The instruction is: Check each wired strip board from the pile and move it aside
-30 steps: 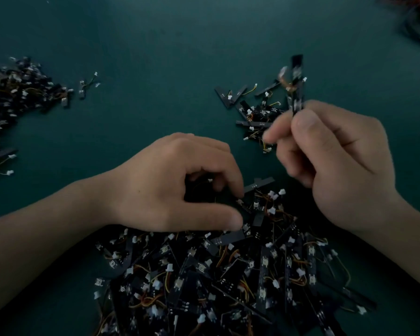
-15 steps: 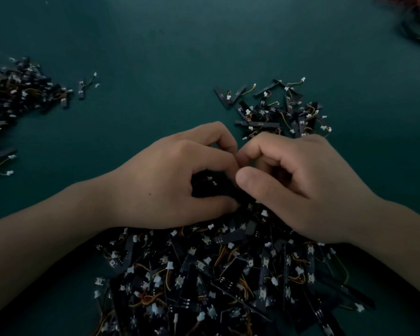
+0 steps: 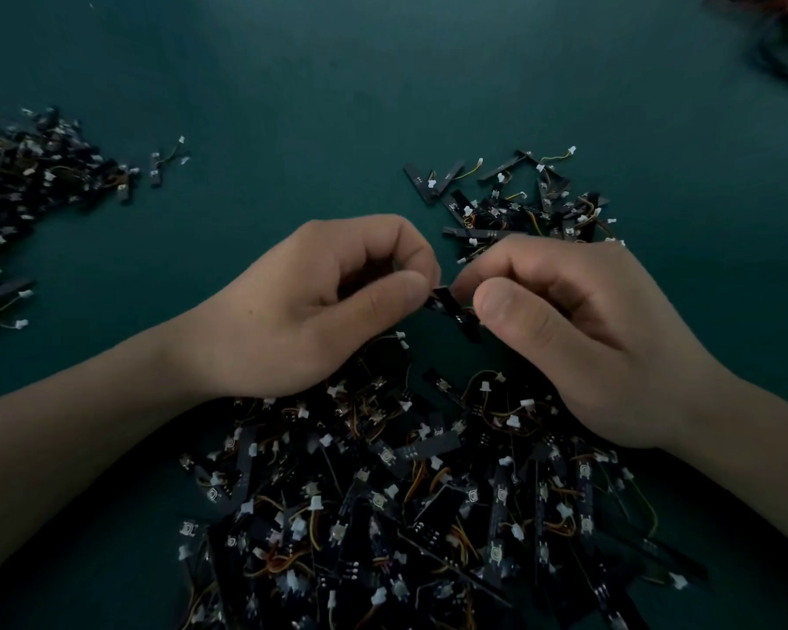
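Note:
A black wired strip board (image 3: pixel 455 311) hangs between my two hands, just above the far edge of the big pile (image 3: pixel 428 516). My left hand (image 3: pixel 319 306) pinches its left end between thumb and curled fingers. My right hand (image 3: pixel 578 329) pinches its right end the same way. The pile of black strip boards with white connectors and orange-yellow wires fills the near middle of the green table. A smaller group of strip boards (image 3: pixel 519 206) lies beyond my right hand.
Another heap of similar boards (image 3: pixel 23 197) lies at the far left, with a stray board (image 3: pixel 158 168) beside it. Dark cables (image 3: pixel 783 43) sit in the far right corner. Green table surface (image 3: pixel 315 84) spreads across the back.
A second ago my right hand held a board up over the smaller group; that board now lies there. Both hands then met at the pile and have lifted one board between them.

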Tool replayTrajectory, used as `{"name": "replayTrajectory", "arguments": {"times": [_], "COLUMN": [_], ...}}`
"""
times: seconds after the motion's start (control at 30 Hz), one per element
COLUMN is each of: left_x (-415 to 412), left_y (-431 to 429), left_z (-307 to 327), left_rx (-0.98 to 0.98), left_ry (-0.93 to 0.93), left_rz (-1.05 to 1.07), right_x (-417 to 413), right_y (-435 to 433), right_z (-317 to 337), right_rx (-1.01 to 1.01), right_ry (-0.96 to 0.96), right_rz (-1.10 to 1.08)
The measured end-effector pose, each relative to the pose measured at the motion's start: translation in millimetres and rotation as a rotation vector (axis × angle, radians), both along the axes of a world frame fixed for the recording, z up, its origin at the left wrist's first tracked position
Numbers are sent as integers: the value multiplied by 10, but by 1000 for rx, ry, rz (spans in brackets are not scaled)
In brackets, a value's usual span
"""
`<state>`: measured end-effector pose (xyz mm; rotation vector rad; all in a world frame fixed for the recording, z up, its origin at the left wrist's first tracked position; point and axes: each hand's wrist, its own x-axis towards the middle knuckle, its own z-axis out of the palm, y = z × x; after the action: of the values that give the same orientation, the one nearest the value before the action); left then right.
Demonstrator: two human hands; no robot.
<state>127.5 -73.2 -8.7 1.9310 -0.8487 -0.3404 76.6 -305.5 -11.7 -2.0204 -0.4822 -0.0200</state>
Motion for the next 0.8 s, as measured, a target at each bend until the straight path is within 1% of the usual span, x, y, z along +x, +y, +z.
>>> {"name": "replayTrajectory", "arguments": {"times": [0.2, 0.3, 0.47, 0.57, 0.7, 0.8], "left_x": [14, -1, 15, 18, 22, 11], "left_y": [-4, -20, -32, -31, -22, -31], "left_z": [-21, -21, -24, -17, 1, -3], "left_rx": [-46, -92, -25, -86, -171, -197], "left_ry": [47, 104, 6, 5, 12, -17], "left_rz": [-7, -36, -32, 1, 36, 60], "right_x": [4, -6, -7, -11, -3, 15], "right_y": [-4, -1, 6, 3, -29, -47], "right_z": [-11, -14, -18, -20, -28, -18], "right_rx": [-30, -34, -68, -66, -21, -28], "right_ry": [-94, -112, -75, -88, -108, -102], "right_rz": [-16, -36, 2, 21, -7, 90]}}
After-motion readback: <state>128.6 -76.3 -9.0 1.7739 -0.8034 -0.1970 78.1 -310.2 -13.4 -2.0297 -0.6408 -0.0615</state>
